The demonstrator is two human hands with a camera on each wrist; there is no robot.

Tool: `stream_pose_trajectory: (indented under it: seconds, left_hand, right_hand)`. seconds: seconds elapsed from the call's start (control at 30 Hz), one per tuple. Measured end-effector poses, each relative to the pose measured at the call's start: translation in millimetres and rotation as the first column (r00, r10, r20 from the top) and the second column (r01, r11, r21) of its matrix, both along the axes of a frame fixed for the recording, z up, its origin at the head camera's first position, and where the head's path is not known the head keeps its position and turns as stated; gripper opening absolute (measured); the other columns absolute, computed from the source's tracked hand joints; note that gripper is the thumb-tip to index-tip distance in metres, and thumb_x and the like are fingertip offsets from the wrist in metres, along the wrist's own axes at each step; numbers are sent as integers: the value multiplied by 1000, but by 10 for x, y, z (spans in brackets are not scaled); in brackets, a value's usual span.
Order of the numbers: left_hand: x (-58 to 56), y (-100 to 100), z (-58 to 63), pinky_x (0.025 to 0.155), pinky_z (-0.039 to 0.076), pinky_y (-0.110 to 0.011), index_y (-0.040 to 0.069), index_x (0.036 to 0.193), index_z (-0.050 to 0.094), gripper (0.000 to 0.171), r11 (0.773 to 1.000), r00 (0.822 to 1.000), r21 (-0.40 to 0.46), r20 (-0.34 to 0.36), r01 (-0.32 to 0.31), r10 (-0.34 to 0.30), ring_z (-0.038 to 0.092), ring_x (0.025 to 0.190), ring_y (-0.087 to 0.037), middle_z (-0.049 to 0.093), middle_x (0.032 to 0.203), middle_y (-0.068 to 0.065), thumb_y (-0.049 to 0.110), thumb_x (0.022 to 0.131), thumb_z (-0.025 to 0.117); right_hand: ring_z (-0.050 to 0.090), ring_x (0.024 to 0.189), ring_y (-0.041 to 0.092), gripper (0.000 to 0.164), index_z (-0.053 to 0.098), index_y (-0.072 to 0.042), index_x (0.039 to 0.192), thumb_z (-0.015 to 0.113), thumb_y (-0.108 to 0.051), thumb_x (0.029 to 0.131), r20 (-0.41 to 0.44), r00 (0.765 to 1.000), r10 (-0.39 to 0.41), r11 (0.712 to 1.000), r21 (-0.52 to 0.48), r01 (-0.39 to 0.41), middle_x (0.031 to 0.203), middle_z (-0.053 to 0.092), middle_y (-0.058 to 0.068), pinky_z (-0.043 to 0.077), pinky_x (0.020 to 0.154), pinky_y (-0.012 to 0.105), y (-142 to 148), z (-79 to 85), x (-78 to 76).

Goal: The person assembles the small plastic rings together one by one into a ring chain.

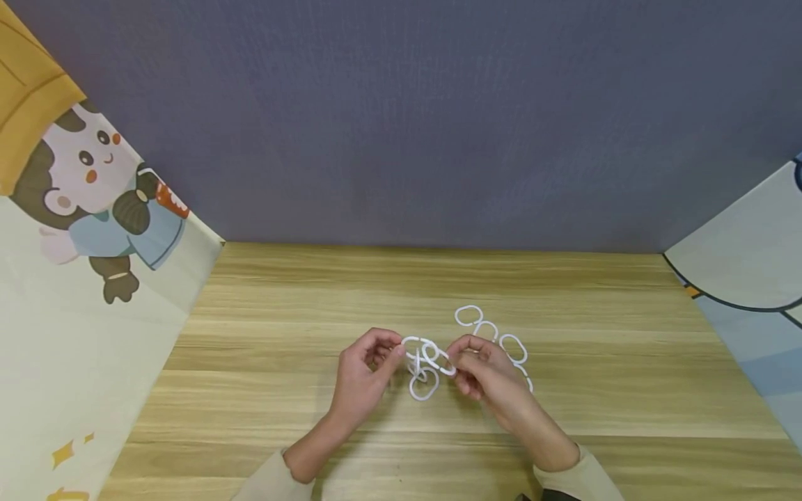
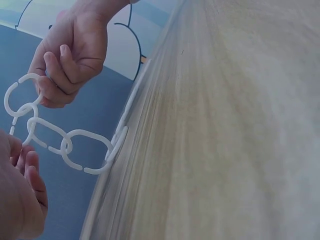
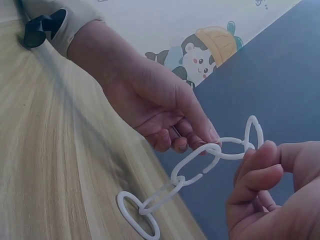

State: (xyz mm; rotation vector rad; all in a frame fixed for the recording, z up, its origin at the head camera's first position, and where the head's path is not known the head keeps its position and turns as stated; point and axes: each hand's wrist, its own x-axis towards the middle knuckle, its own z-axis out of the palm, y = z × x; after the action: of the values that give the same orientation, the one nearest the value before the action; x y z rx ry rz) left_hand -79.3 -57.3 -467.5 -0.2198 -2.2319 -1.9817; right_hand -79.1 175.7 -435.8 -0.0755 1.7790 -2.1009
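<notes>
Between hands (image 1: 362, 376) (image 1: 491, 379), white oval links (image 2: 67, 144)

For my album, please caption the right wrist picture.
Left hand and right hand hold a chain of white links at a wood-grain table.

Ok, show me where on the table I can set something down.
Bare table: left of the left hand, out to the cartoon-printed wall; along the dark back wall; right of the loose white links. Crowded: between the left hand and right hand, which hold a white chain, and where the loose links lie.
</notes>
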Motion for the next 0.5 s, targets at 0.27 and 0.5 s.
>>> stream_pose_trajectory:
  seconds: [0.27,0.5]
  left_hand:
    - [-11,7,-1,72,54,-21,4,109,78,8,997,996,-49,73,55,-51,65,81,-13,75,93,-5,6,101,80]
    - [-15,-2,-14,73,55,-22,3,114,77,13,995,994,-67,84,69,-63,66,85,-14,77,97,-6,6,101,79]
  right_hand:
    - [51,55,0,8,65,-5,98,60,-2,102,-6,999,43,999,-12,-43,71,65,-6,38,48,14,-2,-9,-8]
    - [51,55,0,9,67,-6,98,61,-3,103,1,999,38,999,-17,-38,73,65,-5,37,48,14,-14,-5,1]
